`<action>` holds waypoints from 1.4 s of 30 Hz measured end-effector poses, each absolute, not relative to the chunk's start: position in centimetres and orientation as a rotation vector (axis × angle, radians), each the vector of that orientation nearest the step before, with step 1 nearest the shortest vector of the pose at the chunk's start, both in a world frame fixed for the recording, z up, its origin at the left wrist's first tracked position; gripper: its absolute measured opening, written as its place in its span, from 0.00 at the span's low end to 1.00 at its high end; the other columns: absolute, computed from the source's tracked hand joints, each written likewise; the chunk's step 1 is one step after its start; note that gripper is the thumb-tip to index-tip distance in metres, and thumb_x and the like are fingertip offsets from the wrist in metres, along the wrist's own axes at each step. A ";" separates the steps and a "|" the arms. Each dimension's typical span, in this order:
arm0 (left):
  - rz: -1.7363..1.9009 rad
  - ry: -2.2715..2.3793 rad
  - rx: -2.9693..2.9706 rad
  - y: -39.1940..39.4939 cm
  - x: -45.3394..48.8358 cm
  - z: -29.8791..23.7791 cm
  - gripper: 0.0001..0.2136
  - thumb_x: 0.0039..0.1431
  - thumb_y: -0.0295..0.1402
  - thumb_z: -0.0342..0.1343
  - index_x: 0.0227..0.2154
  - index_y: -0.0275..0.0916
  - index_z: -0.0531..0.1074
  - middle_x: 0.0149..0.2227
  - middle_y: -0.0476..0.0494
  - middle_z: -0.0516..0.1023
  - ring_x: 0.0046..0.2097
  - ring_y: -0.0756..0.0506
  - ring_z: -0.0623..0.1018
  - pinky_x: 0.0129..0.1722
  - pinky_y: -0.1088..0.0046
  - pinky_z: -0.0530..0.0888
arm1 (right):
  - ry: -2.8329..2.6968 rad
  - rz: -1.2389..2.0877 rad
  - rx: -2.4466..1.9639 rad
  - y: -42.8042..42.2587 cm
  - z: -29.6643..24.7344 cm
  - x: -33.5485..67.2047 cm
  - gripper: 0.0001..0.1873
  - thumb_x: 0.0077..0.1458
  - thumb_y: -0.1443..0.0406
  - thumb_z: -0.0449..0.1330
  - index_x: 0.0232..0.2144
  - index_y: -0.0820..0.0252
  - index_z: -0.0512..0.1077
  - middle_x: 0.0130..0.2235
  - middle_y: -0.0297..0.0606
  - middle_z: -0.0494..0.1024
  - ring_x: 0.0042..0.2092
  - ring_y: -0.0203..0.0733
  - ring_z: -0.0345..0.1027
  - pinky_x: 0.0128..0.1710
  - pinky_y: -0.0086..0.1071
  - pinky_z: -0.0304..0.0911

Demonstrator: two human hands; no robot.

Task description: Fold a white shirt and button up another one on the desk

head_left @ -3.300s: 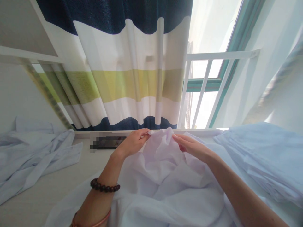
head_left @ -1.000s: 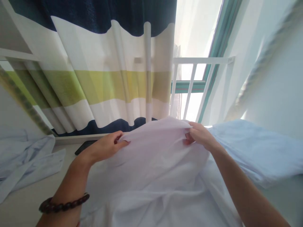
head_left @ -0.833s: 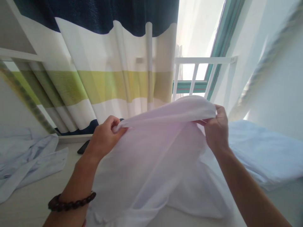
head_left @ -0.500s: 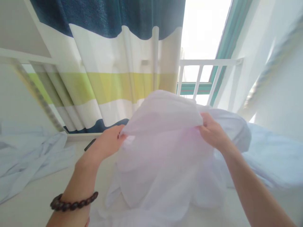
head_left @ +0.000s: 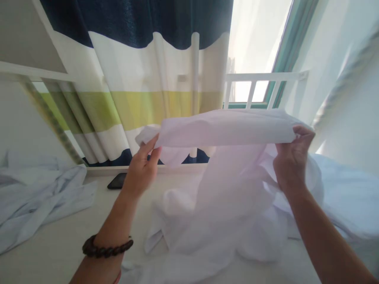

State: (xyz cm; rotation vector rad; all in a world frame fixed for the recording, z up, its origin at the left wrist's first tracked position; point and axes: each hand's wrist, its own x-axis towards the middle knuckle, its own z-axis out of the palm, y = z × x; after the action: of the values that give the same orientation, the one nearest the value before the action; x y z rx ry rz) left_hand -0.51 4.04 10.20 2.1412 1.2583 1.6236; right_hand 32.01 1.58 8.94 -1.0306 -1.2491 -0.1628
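A thin white garment [head_left: 225,185] is lifted off the pale table [head_left: 59,236], its top edge stretched level between my hands while the rest hangs and pools below. My left hand [head_left: 142,169] pinches the left end of that edge, a dark bead bracelet on its wrist. My right hand [head_left: 291,157] is closed on the right end, held slightly higher. Both hands are well apart, in front of the striped curtain [head_left: 142,79].
A dark phone [head_left: 117,180] lies on the table near the back edge. Crumpled pale blue cloth [head_left: 35,193] lies at the left, and more pale cloth [head_left: 349,197] is piled at the right. A white railing [head_left: 266,77] and bright window stand behind.
My hands have lifted the white garment off the table and moved apart, pulling its top edge taut and level. Before, it was bunched low between them.
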 end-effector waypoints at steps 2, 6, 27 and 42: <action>1.700 1.424 2.250 4.3 -0.6 9.8 0.20 0.61 0.39 0.50 0.55 0.45 0.68 0.60 0.46 0.65 0.63 0.39 0.62 0.65 0.61 0.54 | -1.161 -0.299 -0.982 1.5 8.6 31.9 0.14 0.60 0.58 0.51 0.48 0.49 0.59 0.54 0.43 0.62 0.59 0.49 0.56 0.58 0.47 0.54; 1.524 1.505 2.156 4.6 -1.1 9.3 0.26 0.58 0.43 0.52 0.59 0.41 0.64 0.59 0.41 0.65 0.61 0.37 0.64 0.61 0.62 0.60 | -1.255 -0.068 -1.198 1.9 7.4 32.2 0.19 0.53 0.55 0.59 0.46 0.53 0.66 0.52 0.42 0.68 0.55 0.50 0.61 0.56 0.48 0.56; 0.484 1.076 2.275 3.8 1.9 7.2 0.35 0.55 0.49 0.54 0.63 0.42 0.54 0.61 0.39 0.65 0.57 0.40 0.71 0.52 0.66 0.71 | -1.800 1.104 -0.979 0.5 5.5 23.8 0.12 0.53 0.69 0.50 0.40 0.54 0.63 0.29 0.28 0.65 0.30 0.36 0.59 0.32 0.31 0.57; 1.676 1.767 1.981 4.4 -4.0 11.0 0.16 0.58 0.42 0.44 0.42 0.42 0.72 0.36 0.51 0.78 0.39 0.44 0.74 0.32 0.67 0.67 | -1.841 0.412 -1.843 2.9 4.6 29.8 0.28 0.48 0.65 0.61 0.53 0.62 0.65 0.37 0.42 0.77 0.42 0.48 0.70 0.42 0.39 0.64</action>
State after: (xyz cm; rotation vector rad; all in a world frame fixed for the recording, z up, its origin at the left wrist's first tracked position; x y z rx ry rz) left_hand -4.00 4.40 10.98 1.9813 1.7673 1.6761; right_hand 29.81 2.95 4.61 -1.8435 -1.8406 0.4122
